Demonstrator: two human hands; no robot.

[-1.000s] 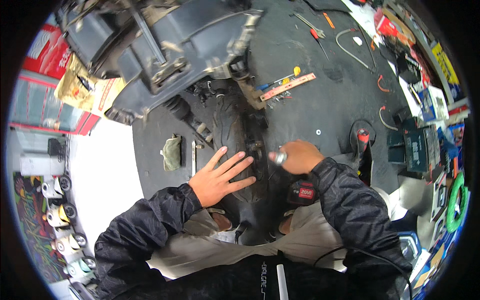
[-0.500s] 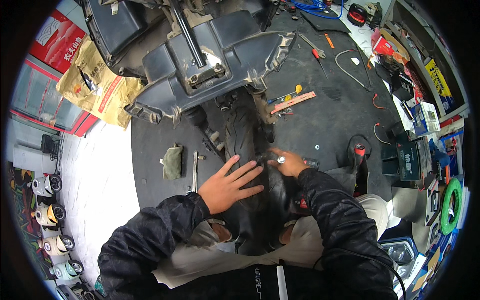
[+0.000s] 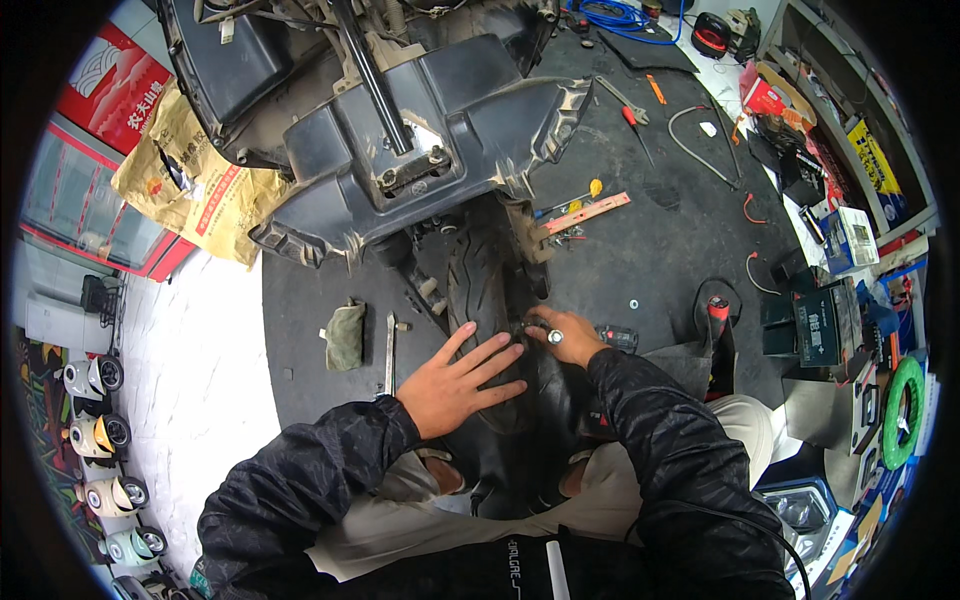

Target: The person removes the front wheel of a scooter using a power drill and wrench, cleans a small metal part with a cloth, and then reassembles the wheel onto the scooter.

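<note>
My left hand [image 3: 462, 385] lies flat with spread fingers on the black tyre [image 3: 478, 285] of a two-wheeled vehicle. To its right, my right hand [image 3: 570, 338] is closed at the side of the wheel. A shiny round metal end of a tool [image 3: 556, 337] sticks up between its fingers; the rest of that tool is hidden by the hand. Above the tyre spreads the vehicle's dusty black plastic rear panel [image 3: 400, 165]. A long wrench [image 3: 390, 352] and a folded green cloth [image 3: 345, 335] lie on the dark mat left of my left hand.
On the mat at right are a red-handled screwdriver [image 3: 632, 120], a reddish strip [image 3: 592, 212], a washer [image 3: 634, 304] and a bent hose [image 3: 682, 140]. Boxes and a green ring [image 3: 903, 413] line the right side. A yellow sack [image 3: 215, 195] sits at upper left.
My right hand has shifted slightly left, and the tool's metal end has moved left and a little toward me. My left hand stays on the tyre.
</note>
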